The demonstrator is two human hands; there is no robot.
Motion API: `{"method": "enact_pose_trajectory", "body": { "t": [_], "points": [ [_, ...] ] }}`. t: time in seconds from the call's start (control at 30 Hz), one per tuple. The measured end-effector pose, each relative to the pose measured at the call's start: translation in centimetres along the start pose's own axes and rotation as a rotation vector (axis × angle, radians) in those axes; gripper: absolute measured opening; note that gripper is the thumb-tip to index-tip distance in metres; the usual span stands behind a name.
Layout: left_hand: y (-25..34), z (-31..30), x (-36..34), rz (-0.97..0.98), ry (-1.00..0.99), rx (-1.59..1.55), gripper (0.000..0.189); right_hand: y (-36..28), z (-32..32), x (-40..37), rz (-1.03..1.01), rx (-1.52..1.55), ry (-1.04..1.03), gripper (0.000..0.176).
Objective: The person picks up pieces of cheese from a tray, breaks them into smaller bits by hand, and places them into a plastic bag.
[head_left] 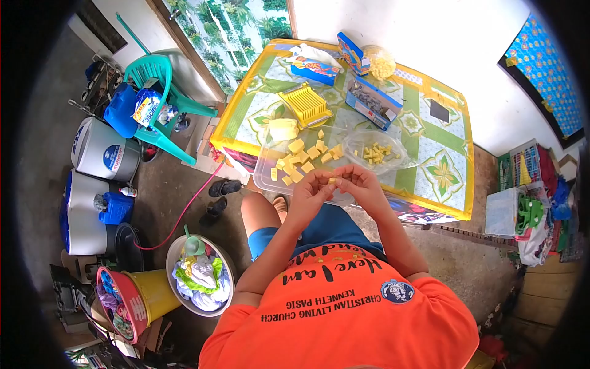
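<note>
My left hand (311,189) and my right hand (357,183) meet over the near edge of a clear plastic tray. Fingertips of both pinch a small yellow piece (332,181). Several yellow chunks (296,146) lie loose in the tray (263,178), at the left of my hands. A larger pale yellow block (283,129) rests at the tray's far left corner. Beyond it stands a yellow slotted rack (305,106). To the right, a clear shallow container (402,158) holds smaller yellow cubes (378,152).
The patterned tablecloth (442,175) also bears a blue box of small wrapped items (373,103), two other blue boxes (316,71) (350,52) and a tub of pale yellow pieces (379,63). At the left are a green chair (175,101) and a laundry basin (228,295).
</note>
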State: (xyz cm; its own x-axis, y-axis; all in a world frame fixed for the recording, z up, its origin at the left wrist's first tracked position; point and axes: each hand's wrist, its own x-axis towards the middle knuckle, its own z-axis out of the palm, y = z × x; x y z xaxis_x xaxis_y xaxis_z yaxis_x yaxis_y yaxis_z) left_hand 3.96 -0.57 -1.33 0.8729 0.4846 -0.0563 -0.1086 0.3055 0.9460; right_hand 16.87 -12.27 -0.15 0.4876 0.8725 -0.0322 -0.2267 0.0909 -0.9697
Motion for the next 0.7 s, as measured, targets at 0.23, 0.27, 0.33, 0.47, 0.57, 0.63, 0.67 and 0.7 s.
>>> {"method": "enact_pose_trajectory", "body": {
  "t": [0.23,0.27,0.33,0.47,0.57,0.63,0.67,0.7],
  "points": [
    [0.09,0.12,-0.04,-0.004,0.008,-0.003,0.025,-0.02,-0.10,-0.06,0.009,0.005,0.001,0.022],
    [0.18,0.14,-0.05,-0.008,0.010,-0.008,0.024,0.00,-0.13,-0.06,0.008,0.013,-0.003,0.022],
    [0.38,0.14,-0.06,-0.015,0.015,-0.016,0.023,0.06,-0.17,-0.03,0.007,0.021,-0.005,0.022],
    [0.56,0.24,-0.11,-0.034,0.039,-0.026,0.022,0.12,-0.15,-0.01,0.005,0.030,-0.004,0.022],
    [0.38,0.10,-0.09,-0.034,0.034,-0.038,0.022,0.03,-0.08,-0.05,0.006,0.038,-0.005,0.022],
    [0.27,-0.04,-0.10,-0.034,0.031,-0.041,0.022,0.02,-0.07,-0.08,0.010,0.042,-0.006,0.022],
    [0.26,-0.03,-0.10,-0.032,0.030,-0.051,0.022,0.04,-0.10,-0.08,0.011,0.044,-0.007,0.022],
    [0.25,0.00,-0.11,-0.031,0.028,-0.062,0.022,0.04,-0.11,-0.10,0.013,0.046,-0.009,0.022]
  ]
}}
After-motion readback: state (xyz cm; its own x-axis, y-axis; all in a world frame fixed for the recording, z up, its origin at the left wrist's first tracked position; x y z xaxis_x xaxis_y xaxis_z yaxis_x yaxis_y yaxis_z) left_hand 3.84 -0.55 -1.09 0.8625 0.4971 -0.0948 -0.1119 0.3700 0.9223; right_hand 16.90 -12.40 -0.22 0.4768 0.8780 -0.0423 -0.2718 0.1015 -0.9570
